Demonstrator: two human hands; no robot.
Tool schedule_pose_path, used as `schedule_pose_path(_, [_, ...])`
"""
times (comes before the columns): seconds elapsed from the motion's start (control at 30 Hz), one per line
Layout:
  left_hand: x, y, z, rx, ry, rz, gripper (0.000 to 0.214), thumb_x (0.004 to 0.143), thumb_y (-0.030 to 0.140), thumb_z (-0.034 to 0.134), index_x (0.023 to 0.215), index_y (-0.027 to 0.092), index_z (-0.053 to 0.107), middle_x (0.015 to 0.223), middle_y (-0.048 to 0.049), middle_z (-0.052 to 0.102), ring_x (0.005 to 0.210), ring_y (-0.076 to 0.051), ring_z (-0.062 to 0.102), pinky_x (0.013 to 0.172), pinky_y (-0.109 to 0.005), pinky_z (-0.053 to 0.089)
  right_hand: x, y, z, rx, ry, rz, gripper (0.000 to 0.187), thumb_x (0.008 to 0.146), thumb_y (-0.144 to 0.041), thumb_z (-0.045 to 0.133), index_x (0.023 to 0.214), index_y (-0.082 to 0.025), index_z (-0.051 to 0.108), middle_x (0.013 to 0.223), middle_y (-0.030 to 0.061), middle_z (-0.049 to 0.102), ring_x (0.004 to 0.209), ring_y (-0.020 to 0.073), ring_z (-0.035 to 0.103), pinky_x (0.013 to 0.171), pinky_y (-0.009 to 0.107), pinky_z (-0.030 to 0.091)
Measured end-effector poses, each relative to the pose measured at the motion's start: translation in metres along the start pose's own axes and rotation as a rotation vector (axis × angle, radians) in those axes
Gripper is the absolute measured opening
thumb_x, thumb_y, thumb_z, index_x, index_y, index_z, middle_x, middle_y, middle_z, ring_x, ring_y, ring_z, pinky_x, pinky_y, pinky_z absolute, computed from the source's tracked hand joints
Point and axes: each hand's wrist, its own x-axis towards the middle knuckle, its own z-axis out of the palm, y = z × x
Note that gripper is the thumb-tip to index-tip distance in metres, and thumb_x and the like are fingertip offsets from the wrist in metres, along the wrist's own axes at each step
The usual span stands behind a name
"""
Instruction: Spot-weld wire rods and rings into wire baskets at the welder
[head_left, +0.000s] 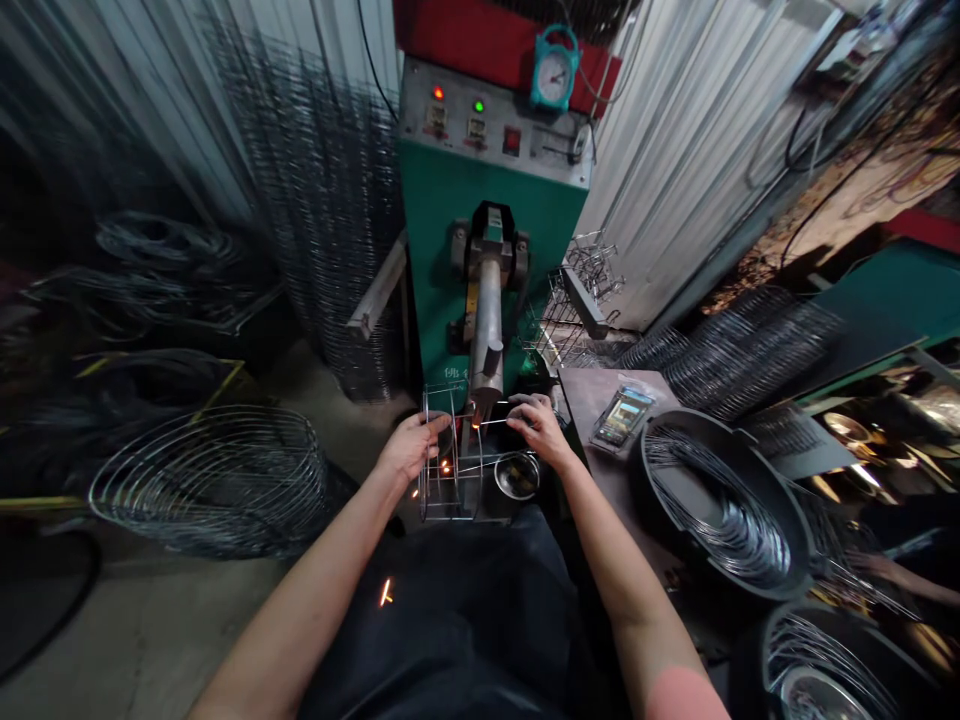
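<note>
A wire frame basket [448, 455] stands upright under the electrode arm [486, 335] of a green welding machine [491, 200]. My left hand [409, 445] grips the frame's left side, fingers curled round its wires. On the other side my right hand [536, 425] pinches a thin wire rod [496, 422] and holds it against the frame at the electrode tip. Orange sparks [448, 465] glow at the weld point, and one spark [385, 592] lies over my dark apron. A small metal bowl [517, 475] sits just below my right hand.
A finished round wire basket [217, 480] lies on the floor at left, with wire mesh stacks behind it. At right, black tubs [720, 510] hold wire rings, a packet [624, 415] lies on the bench, and another person's hand [892, 572] shows at the far right.
</note>
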Motion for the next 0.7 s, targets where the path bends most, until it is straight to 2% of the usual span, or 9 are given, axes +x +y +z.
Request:
schedule_pose_path(0.1, [0.002,0.0,-0.001,-0.004,-0.011,-0.006,0.04,0.039,0.026,0.083,0.067,0.013,0.057,0.049,0.0072,0.041,0.038,-0.001,0.025,0.033,-0.015,0.014,0.002,-0.002,-0.002,-0.005,-0.01,0.014,0.011,0.081,-0.03,0.059,0.075,-0.023,0.065,0.107,0.004,0.063,0.101,0.0213,0.044,0.091,0.04,0.036])
schedule_pose_path(0.2, [-0.005,0.0,-0.004,-0.003,-0.02,-0.01,0.042,0.038,0.027,0.084,0.067,0.013,0.057,0.049,0.0076,0.041,0.038,-0.001,0.026,0.033,-0.014,0.014,-0.006,-0.014,-0.005,-0.037,0.109,0.033,0.01,0.079,-0.032,0.061,0.079,-0.024,0.066,0.112,0.0052,0.06,0.107,0.0231,0.042,0.093,0.042,0.035])
schedule_pose_path(0.27, [-0.017,-0.003,-0.009,-0.005,-0.018,-0.015,0.043,0.037,0.028,0.084,0.067,0.013,0.057,0.049,0.0076,0.041,0.039,-0.001,0.027,0.033,-0.014,0.016,-0.023,-0.03,-0.004,-0.064,0.245,0.064,0.014,0.078,-0.034,0.062,0.087,-0.024,0.065,0.116,0.0066,0.057,0.113,0.0248,0.04,0.096,0.044,0.033])
schedule_pose_path(0.33, [-0.033,-0.009,-0.017,-0.007,-0.013,-0.027,0.044,0.037,0.028,0.085,0.068,0.013,0.057,0.05,0.008,0.041,0.039,-0.001,0.028,0.034,-0.014,0.018,-0.053,-0.051,0.002,-0.036,0.291,0.122,0.018,0.078,-0.036,0.061,0.091,-0.024,0.063,0.11,0.0082,0.059,0.109,0.0247,0.044,0.094,0.043,0.035])
schedule_pose_path(0.4, [-0.051,-0.017,-0.025,-0.006,-0.013,-0.048,0.045,0.036,0.028,0.085,0.069,0.013,0.057,0.05,0.0087,0.039,0.039,0.0,0.027,0.034,-0.013,0.019,-0.09,-0.075,0.014,0.083,0.145,0.19,0.019,0.079,-0.037,0.06,0.09,-0.022,0.062,0.096,0.0072,0.062,0.095,0.0217,0.054,0.085,0.037,0.042])
schedule_pose_path(0.47, [-0.066,-0.022,-0.031,0.003,-0.027,-0.078,0.044,0.037,0.028,0.085,0.067,0.013,0.057,0.049,0.0093,0.037,0.038,0.0,0.025,0.033,-0.013,0.019,-0.124,-0.101,0.028,0.261,-0.142,0.214,0.019,0.08,-0.036,0.058,0.093,-0.022,0.061,0.088,0.0041,0.064,0.083,0.018,0.058,0.076,0.03,0.046])
schedule_pose_path(0.57, [-0.082,-0.02,-0.034,0.021,-0.059,-0.101,0.042,0.04,0.032,0.085,0.063,0.014,0.055,0.051,0.0072,0.042,0.038,0.0,0.027,0.032,-0.013,0.02,-0.15,-0.136,0.042,0.469,-0.406,0.186,0.018,0.085,-0.031,0.05,0.099,-0.021,0.058,0.088,0.0013,0.065,0.08,0.0149,0.06,0.073,0.025,0.046])
schedule_pose_path(0.63, [-0.091,-0.014,-0.034,0.045,-0.085,-0.101,0.041,0.046,0.04,0.081,0.068,0.015,0.057,0.06,0.0021,0.053,0.043,-0.004,0.041,0.035,-0.016,0.031,-0.149,-0.152,0.04,0.52,-0.366,0.203,0.017,0.086,-0.028,0.045,0.096,-0.021,0.057,0.083,0.0002,0.063,0.075,0.0132,0.059,0.069,0.023,0.045])
schedule_pose_path(0.7, [-0.103,-0.01,-0.038,0.106,-0.109,-0.072,0.045,0.056,0.052,0.073,0.082,0.017,0.061,0.075,-0.0047,0.062,0.061,-0.015,0.058,0.048,-0.024,0.046,-0.138,-0.162,0.029,0.579,-0.217,0.269,0.015,0.086,-0.029,0.044,0.088,-0.02,0.056,0.074,-0.0008,0.06,0.067,0.0116,0.056,0.063,0.022,0.044])
